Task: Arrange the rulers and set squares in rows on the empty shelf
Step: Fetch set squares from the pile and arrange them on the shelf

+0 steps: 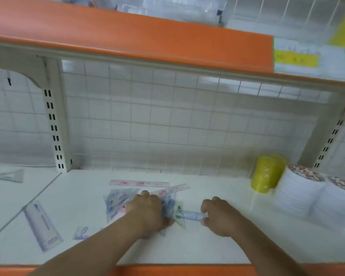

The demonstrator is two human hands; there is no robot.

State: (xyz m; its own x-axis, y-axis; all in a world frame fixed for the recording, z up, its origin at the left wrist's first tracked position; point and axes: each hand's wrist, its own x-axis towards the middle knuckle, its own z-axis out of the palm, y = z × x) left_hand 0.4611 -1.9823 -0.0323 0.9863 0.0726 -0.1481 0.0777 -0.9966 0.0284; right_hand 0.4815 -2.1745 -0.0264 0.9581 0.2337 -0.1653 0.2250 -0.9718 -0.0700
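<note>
White shelf (207, 246): left hand (145, 211) clutches clear plastic set squares (118, 200), right hand (219, 216) pinches a blue translucent ruler (193, 215); slick overlapping pieces could slip and scatter.

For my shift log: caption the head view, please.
On the white shelf, left hand holds a pile of clear printed plastic set squares; right hand pinches a small blue-printed plastic ruler.
</note>
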